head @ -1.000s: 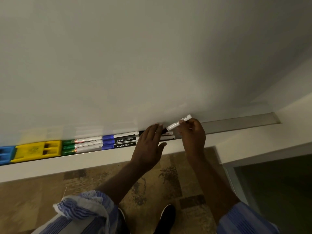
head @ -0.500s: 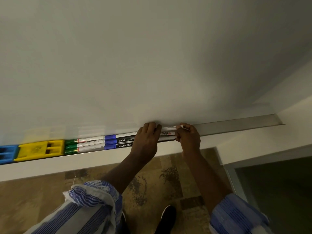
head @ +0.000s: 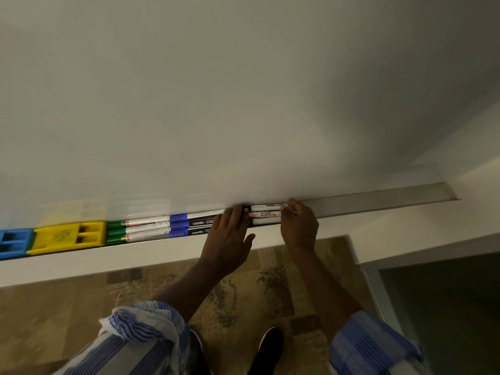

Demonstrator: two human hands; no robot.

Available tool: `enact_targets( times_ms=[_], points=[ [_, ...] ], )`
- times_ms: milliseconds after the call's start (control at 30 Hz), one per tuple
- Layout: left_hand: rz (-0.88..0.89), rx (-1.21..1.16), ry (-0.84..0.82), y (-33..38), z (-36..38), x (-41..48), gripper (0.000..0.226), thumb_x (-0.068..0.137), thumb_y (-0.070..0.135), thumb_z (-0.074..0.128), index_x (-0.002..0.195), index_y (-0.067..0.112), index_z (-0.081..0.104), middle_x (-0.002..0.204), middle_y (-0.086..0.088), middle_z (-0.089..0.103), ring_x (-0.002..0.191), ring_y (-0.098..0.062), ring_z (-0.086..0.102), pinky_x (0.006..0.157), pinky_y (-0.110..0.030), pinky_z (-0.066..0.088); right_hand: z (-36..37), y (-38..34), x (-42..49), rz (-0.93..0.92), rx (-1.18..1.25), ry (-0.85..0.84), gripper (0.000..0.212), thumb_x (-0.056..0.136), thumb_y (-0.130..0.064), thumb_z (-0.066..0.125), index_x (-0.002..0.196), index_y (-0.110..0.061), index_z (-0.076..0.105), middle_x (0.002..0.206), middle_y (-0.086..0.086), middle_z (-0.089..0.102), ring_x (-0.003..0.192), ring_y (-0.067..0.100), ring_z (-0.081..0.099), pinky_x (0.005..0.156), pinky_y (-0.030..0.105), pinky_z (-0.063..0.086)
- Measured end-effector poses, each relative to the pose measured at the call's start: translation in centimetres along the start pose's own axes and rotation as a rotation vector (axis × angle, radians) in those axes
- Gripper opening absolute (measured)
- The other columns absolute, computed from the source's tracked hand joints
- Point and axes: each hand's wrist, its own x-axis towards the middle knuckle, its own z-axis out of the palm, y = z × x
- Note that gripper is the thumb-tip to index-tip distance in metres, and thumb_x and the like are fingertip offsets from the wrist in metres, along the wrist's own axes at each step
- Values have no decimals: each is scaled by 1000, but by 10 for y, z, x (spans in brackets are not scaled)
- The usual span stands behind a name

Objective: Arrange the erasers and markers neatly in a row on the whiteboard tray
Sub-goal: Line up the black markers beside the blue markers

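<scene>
Markers (head: 264, 214) feel light, stiff and slick, so my left hand (head: 228, 239) lies flat, fingers apart, steadying their caps while my right hand (head: 299, 228) pinches the barrel ends on the tray (head: 378, 198).

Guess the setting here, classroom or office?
Can't tell which, but likely a teaching or meeting room: a wall-mounted whiteboard, its tray holding markers and block erasers, patterned carpet underfoot.

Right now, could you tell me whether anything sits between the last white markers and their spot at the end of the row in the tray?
Nothing visible does. The white markers already lie in the tray, following the blue-capped markers. The left hand covers the joint between them, and the right hand touches their right ends.
</scene>
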Motion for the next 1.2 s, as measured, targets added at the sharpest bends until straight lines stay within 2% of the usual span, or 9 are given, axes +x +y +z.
enact_targets(
  times_ms=[133,333,533,667,733,1000,1200],
  points=[
    [-29,-14,-11,0,0,-6,69,96,43,59,148,2,42,150,-19,44,136,-35,44,111,-50,43,2,-1,-2,-58,-87,-77,36,95,-20,59,128,-5,62,126,15,64,115,28,62,91,22,41],
    [-64,12,-59,-7,7,-20,75,98,53,48,152,3,35,158,-21,35,146,-37,34,119,-51,31,2,-5,-5,-68,-97,-69,37,94,-19,60,127,-3,62,127,17,64,116,30,62,99,32,47],
    [-43,-14,-76,-8,10,-23,79,98,60,39,154,6,30,160,-19,32,150,-34,27,122,-50,23,1,-6,-5,-85,-119,-75,38,93,-20,61,129,-5,61,129,16,63,120,30,59,103,33,44],
    [11,-84,-117,-4,13,-26,82,99,63,30,159,9,16,167,-16,15,155,-28,9,126,-45,12,0,-5,-4,-86,-126,-109,38,92,-18,63,129,-8,62,130,14,61,120,29,58,104,34,44],
    [6,-90,-99,-2,13,-26,82,99,62,32,159,10,14,167,-15,12,155,-28,6,127,-44,8,0,-5,-3,-85,-132,-102,37,92,-18,63,128,-9,63,129,14,62,119,28,59,103,33,44],
    [-45,-53,-103,-17,14,-33,82,99,63,30,160,11,11,167,-15,7,155,-28,2,126,-43,2,3,-8,-7,-116,-137,-106,33,91,-17,63,123,-11,66,126,9,66,115,26,62,98,29,45],
    [-213,20,-33,-38,17,-54,92,97,69,26,159,6,0,168,-17,-7,155,-32,-9,125,-48,4,12,-8,-17,-100,-185,-83,42,90,-21,62,130,-10,60,132,10,62,120,29,59,103,38,44]
  ],
)
